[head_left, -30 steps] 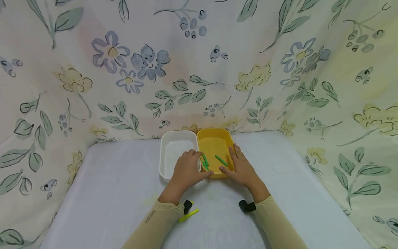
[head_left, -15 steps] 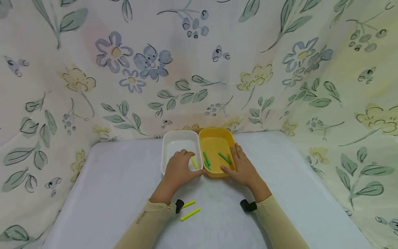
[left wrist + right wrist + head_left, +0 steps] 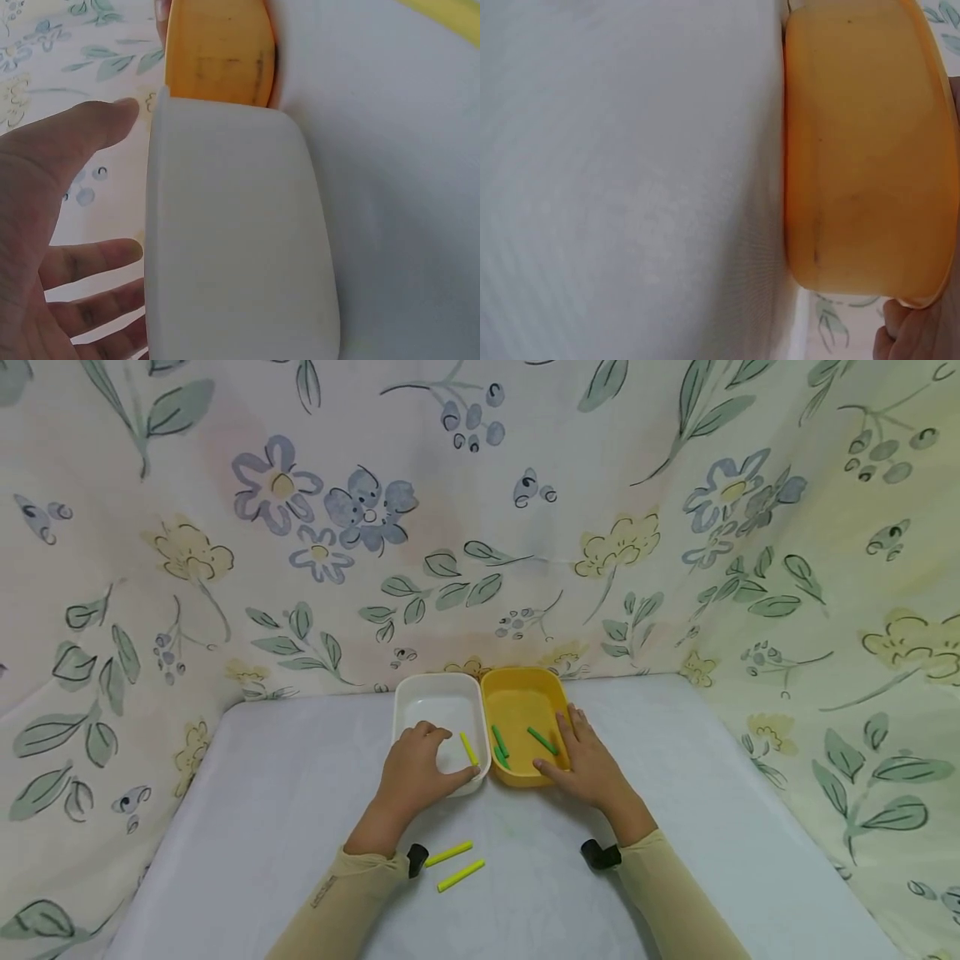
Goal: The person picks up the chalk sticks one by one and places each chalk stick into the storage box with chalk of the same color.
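My left hand (image 3: 416,768) hovers at the near left of the white tray (image 3: 438,702), its thumb and fingers spread apart with nothing between them. Inside that tray lies a short yellow stick (image 3: 468,748), to the right of the fingers. My right hand (image 3: 588,764) rests against the right side and near corner of the yellow tray (image 3: 525,695), fingers extended. In the yellow tray are a green stick (image 3: 542,741) on the right and two more on the left, one being this green stick (image 3: 500,741). The left wrist view shows the white tray's outer wall (image 3: 232,225) beside the parted fingers.
Two yellow sticks lie on the white cloth nearer the body, an upper yellow stick (image 3: 448,853) and a lower yellow stick (image 3: 461,876). Both trays stand side by side at the back, before a flowered curtain (image 3: 450,527).
My left hand has drawn left from between the trays to the white one's near left; a yellow stick now shows in the white tray. The right hand stays at the yellow tray.
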`<state>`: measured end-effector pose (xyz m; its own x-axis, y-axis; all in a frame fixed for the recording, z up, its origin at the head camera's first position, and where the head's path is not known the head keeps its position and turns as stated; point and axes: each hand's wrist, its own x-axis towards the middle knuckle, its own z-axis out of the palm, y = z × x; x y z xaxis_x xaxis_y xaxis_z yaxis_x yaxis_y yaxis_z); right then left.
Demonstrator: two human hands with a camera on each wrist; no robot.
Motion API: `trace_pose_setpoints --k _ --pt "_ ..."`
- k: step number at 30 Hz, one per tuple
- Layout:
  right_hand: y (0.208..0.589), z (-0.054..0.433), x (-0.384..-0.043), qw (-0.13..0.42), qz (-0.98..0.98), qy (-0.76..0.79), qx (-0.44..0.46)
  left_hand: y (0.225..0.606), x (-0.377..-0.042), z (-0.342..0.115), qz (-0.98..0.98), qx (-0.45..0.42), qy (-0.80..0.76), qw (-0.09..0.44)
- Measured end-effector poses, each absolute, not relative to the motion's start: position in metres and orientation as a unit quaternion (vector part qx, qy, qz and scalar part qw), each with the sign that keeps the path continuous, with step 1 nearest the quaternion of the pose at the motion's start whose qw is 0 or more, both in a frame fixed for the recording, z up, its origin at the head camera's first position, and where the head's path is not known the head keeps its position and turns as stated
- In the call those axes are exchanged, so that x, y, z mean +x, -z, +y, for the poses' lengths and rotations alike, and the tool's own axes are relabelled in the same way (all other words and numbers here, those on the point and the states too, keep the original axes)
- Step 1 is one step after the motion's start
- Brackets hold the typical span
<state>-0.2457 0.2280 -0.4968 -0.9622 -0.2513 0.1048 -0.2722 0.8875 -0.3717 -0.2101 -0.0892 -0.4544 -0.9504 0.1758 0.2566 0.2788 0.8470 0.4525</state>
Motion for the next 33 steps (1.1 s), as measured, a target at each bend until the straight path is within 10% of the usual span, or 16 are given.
trace_pose_setpoints --k 24,33 --pt "0.486 0.226 -0.24 0.033 -0.973 -0.189 0.13 0.466 -0.203 -0.127 -0.954 -0.08 0.277 0.075" --pt "0.479 0.219 -0.228 0.116 -0.967 -0.153 0.165 0.475 -0.208 -0.133 -0.963 -0.083 0.252 0.051"
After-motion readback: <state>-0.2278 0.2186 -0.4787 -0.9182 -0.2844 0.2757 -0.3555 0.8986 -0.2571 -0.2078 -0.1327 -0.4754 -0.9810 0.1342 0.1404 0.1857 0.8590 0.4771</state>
